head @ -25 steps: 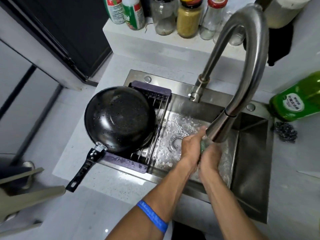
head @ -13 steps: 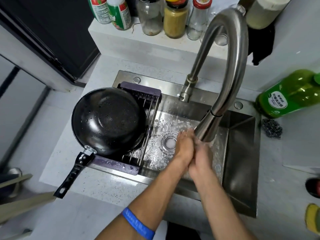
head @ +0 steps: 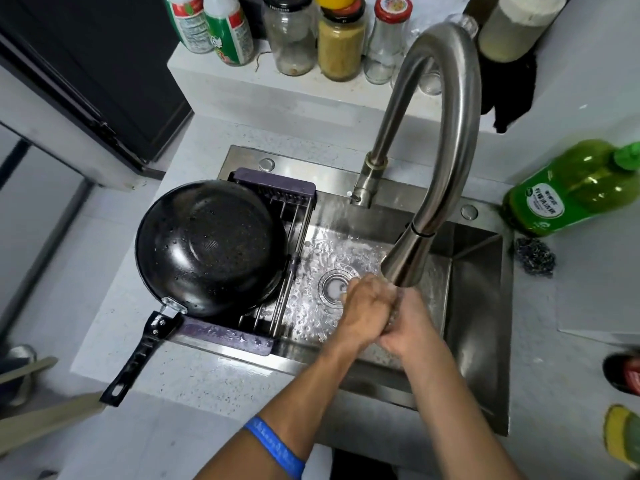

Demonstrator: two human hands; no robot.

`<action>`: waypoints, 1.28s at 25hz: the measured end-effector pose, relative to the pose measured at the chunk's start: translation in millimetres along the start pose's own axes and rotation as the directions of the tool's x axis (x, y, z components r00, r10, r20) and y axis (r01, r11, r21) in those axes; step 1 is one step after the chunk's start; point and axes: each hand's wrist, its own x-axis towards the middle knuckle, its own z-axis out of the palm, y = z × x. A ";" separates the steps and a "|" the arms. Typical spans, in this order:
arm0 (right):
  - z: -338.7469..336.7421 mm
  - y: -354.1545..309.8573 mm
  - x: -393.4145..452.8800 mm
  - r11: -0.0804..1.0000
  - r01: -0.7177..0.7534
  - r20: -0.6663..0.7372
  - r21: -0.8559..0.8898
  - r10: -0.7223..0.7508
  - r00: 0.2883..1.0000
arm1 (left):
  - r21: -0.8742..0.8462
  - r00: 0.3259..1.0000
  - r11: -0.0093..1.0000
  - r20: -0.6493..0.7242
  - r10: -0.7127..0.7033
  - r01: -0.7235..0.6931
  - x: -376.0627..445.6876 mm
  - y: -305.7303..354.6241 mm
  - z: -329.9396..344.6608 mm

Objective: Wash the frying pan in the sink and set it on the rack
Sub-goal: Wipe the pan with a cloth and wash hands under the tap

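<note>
Pan (head: 211,247) sits upside down on the rack (head: 277,199) at the sink's (head: 478,323) left end, beaded with water, its handle (head: 138,355) sticking out over the counter (head: 194,375) toward the person. Neither hand touches it.

The left hand (head: 365,315) and right hand (head: 408,327) are pressed together under the tap (head: 436,140), palms meeting, fingers wrapped over each other; whether anything small lies between them cannot be told. Water runs over them and splashes round the drain (head: 334,287).

By the look of it, the washing and racking are done, and this is a hand rinse at the tail of the job. What is left probably calls for parting the hands, shutting off the water, and perhaps checking that the pan rests steadily on the bars.

To the right of the steel basin, on the pale speckled counter, are a green bottle (head: 571,192) and a dark scourer (head: 535,256). A ledge (head: 221,88) behind holds jars (head: 341,39) and bottles. A blue band (head: 277,448) circles the left forearm.
</note>
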 end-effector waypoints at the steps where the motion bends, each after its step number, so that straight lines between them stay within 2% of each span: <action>1: -1.3 3.1 -2.7 1.000 -0.025 0.031 -0.003 0.025 0.999 | 0.171 0.996 0.983 0.058 0.065 -0.074 0.7 -5.7 -1.9; 3: -5.7 18.2 2.2 0.997 0.055 -0.022 -0.055 -0.056 0.998 | 0.417 0.986 0.894 0.096 0.137 -0.165 4.2 -5.9 -7.2; 5: -5.4 25.2 3.9 0.971 0.173 -0.183 -0.166 -0.203 0.962 | 0.437 0.991 0.890 0.043 0.124 -0.131 4.6 4.6 -11.0; 7: -1.6 18.7 2.3 0.942 0.205 -0.104 -0.264 -0.239 0.965 | 0.226 0.997 0.973 -0.065 -0.033 0.047 3.0 14.9 -7.2; 8: -0.4 16.9 6.3 0.937 0.185 -0.082 -0.298 -0.219 0.972 | 0.039 0.980 0.987 -0.131 -0.148 0.155 3.5 17.2 -5.2; 9: -1.6 14.6 8.2 0.942 0.165 -0.081 -0.294 -0.196 0.977 | -0.203 0.950 0.951 -0.164 -0.266 0.232 3.3 16.6 -1.8; 10: -5.2 12.5 13.1 0.948 0.162 -0.087 -0.273 -0.192 0.978 | -0.456 0.924 0.850 -0.130 -0.359 0.265 1.8 14.9 2.4; 11: -3.6 12.5 14.6 0.969 0.201 -0.067 -0.146 -0.212 0.975 | -0.674 0.907 0.685 -0.050 -0.417 0.278 -1.1 13.0 3.1; 12: -1.9 15.0 11.9 0.977 0.205 -0.061 0.052 -0.202 0.977 | -0.804 0.892 0.527 0.008 -0.452 0.274 -4.2 11.6 0.7; 13: -0.6 17.4 9.7 0.958 0.190 -0.028 0.213 -0.188 0.982 | -0.857 0.882 0.443 0.028 -0.470 0.263 -1.2 10.5 -2.5; 14: -1.2 17.5 9.6 0.945 0.184 -0.005 0.271 -0.189 0.982 | -0.876 0.876 0.405 0.040 -0.480 0.262 3.9 7.2 -3.4; 15: -2.0 18.3 10.8 0.956 0.167 -0.030 0.242 -0.164 0.986 | -0.882 0.867 0.392 0.036 -0.497 0.261 4.0 3.1 -0.7; 17: -1.3 18.7 17.8 0.975 0.161 -0.140 0.155 -0.139 0.980 | -0.853 0.845 0.404 0.076 -0.530 0.330 0.4 -3.2 2.8; 19: -2.3 19.8 23.6 0.975 0.174 -0.221 0.137 -0.141 0.965 | -0.827 0.825 0.404 0.122 -0.552 0.392 -1.8 -7.6 3.3; 22: -9.3 25.6 14.8 0.972 0.209 -0.147 0.107 -0.192 0.970 | -0.831 0.829 0.388 0.147 -0.539 0.400 2.3 -12.0 2.6; 24: -11.7 26.3 10.8 0.975 0.201 -0.156 0.097 -0.185 0.970 | -0.826 0.844 0.406 0.147 -0.516 0.392 1.4 -9.2 3.9; 27: -9.3 23.2 13.0 0.975 0.222 -0.288 0.001 -0.212 0.934 | -0.718 0.877 0.586 0.072 -0.475 0.376 -2.1 -12.5 10.5; 28: -7.0 21.3 12.5 0.976 0.219 -0.307 0.015 -0.204 0.930 | -0.688 0.891 0.625 0.071 -0.449 0.369 -2.3 -11.9 10.1; 30: -4.8 19.5 7.0 0.965 0.221 -0.228 0.143 -0.185 0.956 | -0.703 0.904 0.600 0.150 -0.400 0.382 -1.4 -6.9 3.6; 32: -6.8 18.4 1.4 0.948 0.258 -0.156 0.186 -0.231 0.960 | -0.714 0.915 0.589 0.189 -0.357 0.377 2.0 -3.0 -1.4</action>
